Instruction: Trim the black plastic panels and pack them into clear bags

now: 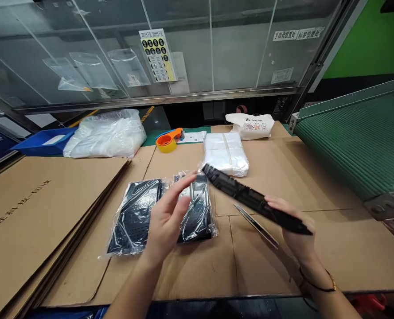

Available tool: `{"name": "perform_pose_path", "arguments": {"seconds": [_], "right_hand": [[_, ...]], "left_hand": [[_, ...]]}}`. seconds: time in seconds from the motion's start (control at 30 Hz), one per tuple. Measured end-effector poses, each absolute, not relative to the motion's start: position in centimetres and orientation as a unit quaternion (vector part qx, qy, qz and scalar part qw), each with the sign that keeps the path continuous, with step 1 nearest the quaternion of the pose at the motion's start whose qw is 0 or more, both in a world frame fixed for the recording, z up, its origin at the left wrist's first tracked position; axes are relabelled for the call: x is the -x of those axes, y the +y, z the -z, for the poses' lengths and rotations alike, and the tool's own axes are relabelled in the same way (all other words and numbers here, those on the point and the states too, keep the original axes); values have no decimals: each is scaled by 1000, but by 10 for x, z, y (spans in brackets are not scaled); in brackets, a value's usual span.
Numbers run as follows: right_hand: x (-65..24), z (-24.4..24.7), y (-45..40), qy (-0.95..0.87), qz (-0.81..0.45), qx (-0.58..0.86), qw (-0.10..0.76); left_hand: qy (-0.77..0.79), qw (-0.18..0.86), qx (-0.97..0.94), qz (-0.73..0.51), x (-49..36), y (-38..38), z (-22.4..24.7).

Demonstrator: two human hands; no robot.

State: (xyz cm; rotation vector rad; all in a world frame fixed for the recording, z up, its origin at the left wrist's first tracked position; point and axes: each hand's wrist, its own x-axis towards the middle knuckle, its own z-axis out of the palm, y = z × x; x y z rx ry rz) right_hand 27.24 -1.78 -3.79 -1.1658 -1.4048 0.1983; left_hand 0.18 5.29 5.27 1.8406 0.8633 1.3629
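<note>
My right hand [298, 228] grips the near end of a long black plastic part [250, 197], held tilted above the table and seen edge-on. Its far end reaches toward my left hand [170, 215], which is raised with fingers apart and holds nothing. Behind and below that hand lie two black plastic parts in clear bags: a left bagged part [133, 217] and a right bagged part [198, 208], partly covered by the hand. Under the held part, slim metal tweezers [256, 226] rest on the cardboard.
Stacked cardboard sheets [57, 190] lie at left. A banded stack of clear bags [225, 153], an orange tape dispenser [168, 139], a white pouch [251, 126], a pile of plastic bags [107, 133] and a blue tray [44, 141] stand behind. A green conveyor [356, 137] borders the right.
</note>
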Motion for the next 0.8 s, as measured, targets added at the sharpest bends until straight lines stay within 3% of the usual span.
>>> {"name": "perform_pose_path", "arguments": {"seconds": [0.1,0.2,0.27,0.5,0.8], "right_hand": [[-289,51,-4,-474,-53,609,634],[-299,61,6,-409,-42,647,642],[-301,65,8,-383,-45,657,648],[-303,61,4,-331,-59,678,654],[-299,58,2,-322,-68,683,652]], "left_hand": [[332,203,-836,-388,-19,88,-65],[369,65,-911,-171,-46,128,-57],[368,45,-922,-108,-64,153,-40],[341,-30,-939,-21,-89,199,15],[329,-75,-941,28,-83,196,2]]}}
